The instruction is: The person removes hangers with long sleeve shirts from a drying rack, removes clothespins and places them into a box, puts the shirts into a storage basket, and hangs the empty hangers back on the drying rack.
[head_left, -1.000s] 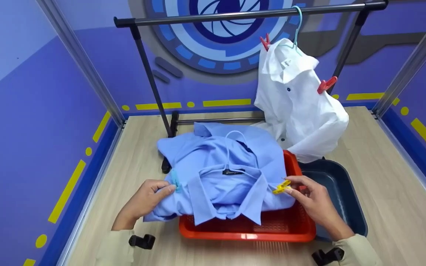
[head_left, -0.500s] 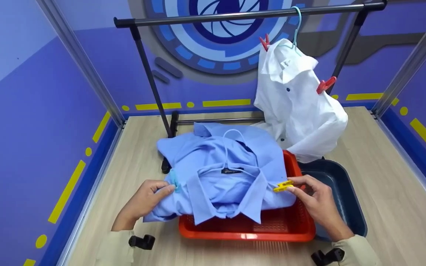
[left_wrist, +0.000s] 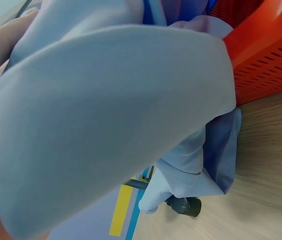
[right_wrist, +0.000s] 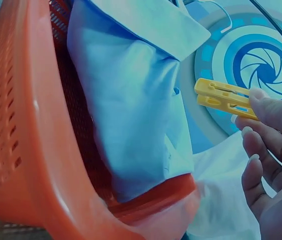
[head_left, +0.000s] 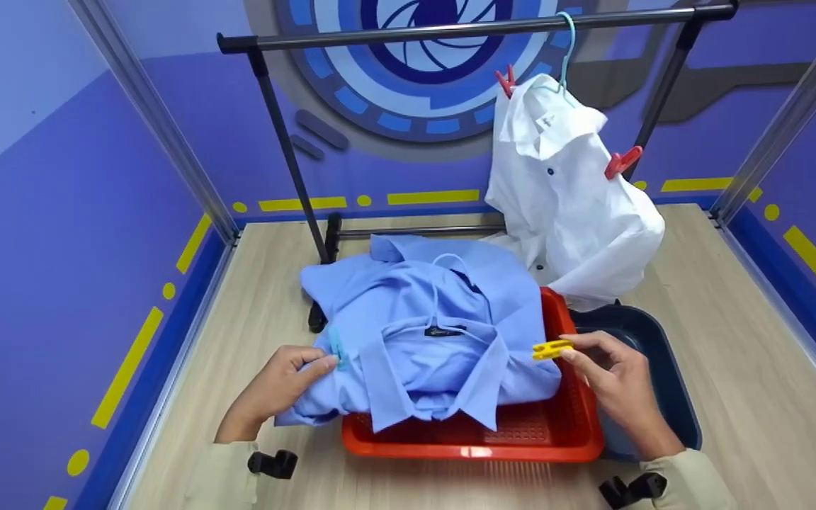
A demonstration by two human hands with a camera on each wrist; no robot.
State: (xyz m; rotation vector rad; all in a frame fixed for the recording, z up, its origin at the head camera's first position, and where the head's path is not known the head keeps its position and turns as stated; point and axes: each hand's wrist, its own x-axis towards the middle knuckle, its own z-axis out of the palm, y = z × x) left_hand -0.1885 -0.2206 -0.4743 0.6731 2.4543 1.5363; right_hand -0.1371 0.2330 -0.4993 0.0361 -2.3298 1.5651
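A light-blue collared shirt (head_left: 408, 283) on a pale wire hanger (head_left: 435, 297) lies bunched over a red plastic basket (head_left: 472, 453). My left hand (head_left: 277, 379) pinches the shirt at its left shoulder, fingertips right at a light-blue clothespin (head_left: 338, 347) clipped there. In the left wrist view the draped shirt cloth (left_wrist: 106, 110) hides most of that hand. My right hand (head_left: 620, 375) pinches a yellow clothespin (head_left: 552, 349) between thumb and index finger. In the right wrist view the yellow clothespin (right_wrist: 225, 99) stands clear of the shirt, its other fingers loosely bent below.
A white shirt (head_left: 571, 198) with two red clothespins (head_left: 622, 163) hangs from a dark rack's rail (head_left: 408, 32) at the back right. A dark blue tub (head_left: 656, 382) sits on the table right of the basket. Patterned side walls bound the wooden table (head_left: 748, 397).
My right hand has drawn the yellow clothespin off the shirt's right shoulder, moving slightly right and up, and the clothespin has turned more level. The left hand stays in place.
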